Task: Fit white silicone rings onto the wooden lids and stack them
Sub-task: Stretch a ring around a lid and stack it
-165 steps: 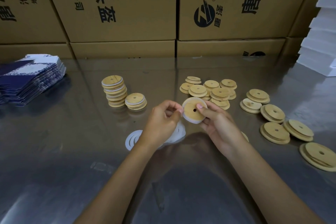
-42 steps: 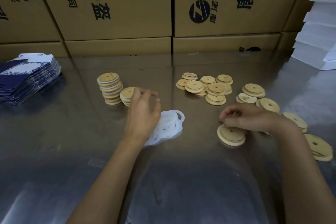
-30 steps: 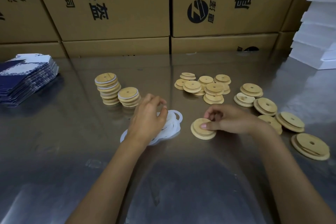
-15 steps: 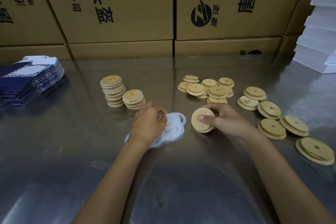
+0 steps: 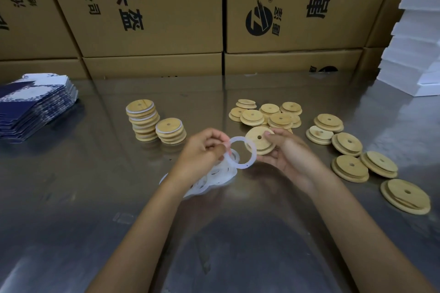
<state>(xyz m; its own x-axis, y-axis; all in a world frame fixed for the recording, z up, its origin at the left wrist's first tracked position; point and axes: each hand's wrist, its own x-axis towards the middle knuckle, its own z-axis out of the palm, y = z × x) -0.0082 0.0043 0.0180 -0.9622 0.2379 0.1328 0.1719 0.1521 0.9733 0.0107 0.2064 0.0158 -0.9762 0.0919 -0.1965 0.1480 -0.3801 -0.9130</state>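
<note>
My left hand (image 5: 202, 152) pinches a white silicone ring (image 5: 252, 159) and holds it up above the pile of loose rings (image 5: 214, 178). My right hand (image 5: 288, 152) grips a round wooden lid (image 5: 258, 141) with a small centre hole, tilted, right beside the ring. The ring's right edge overlaps the lid's lower left rim. Two stacks of ringed lids stand to the left: a tall stack (image 5: 142, 119) and a short stack (image 5: 170, 130). Bare lids lie in a heap (image 5: 269, 114) behind my hands and spread out to the right (image 5: 350, 166).
Everything rests on a shiny metal table (image 5: 95, 197). Big cardboard boxes (image 5: 152, 7) wall off the back. A stack of flat blue-and-white cartons (image 5: 31, 104) lies at the far left, and white foam slabs (image 5: 414, 54) pile up at the far right.
My left hand lifted one ring out of the pile. My right hand raised the lid off the table and brought it toward the ring.
</note>
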